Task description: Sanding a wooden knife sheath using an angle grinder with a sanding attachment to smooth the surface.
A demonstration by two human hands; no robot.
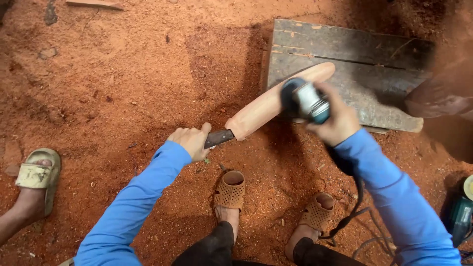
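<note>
A: What does the left hand (191,142) have hold of?

B: It is closed in a fist around the dark handle (219,138) of a long, pale wooden blade shape (276,101). The handle end hangs over the sawdust-covered ground (123,83), off the near left corner of the weathered plank board (354,64).

A: And the far end of the wooden piece?

B: Its rounded tip rests on that board, close to the left edge. The piece runs at a slant from the fist up to the board.

A: The right hand (337,123)?

B: Its fingers are wrapped tightly around the body of a small power sander (303,101), teal and grey, whose head is touching the upper side of the wooden piece about midway along, just at the board's near left corner. A black cable (352,212) drops from it past the blue sleeve to the ground.

A: What else lies around?

B: The person's two feet in brown perforated sandals (230,189) stand on the sawdust below the work. Another person's foot in a pale slide (37,175) shows at the left edge. A second teal power tool (460,212) lies on the ground at the right edge, well apart from the board.
</note>
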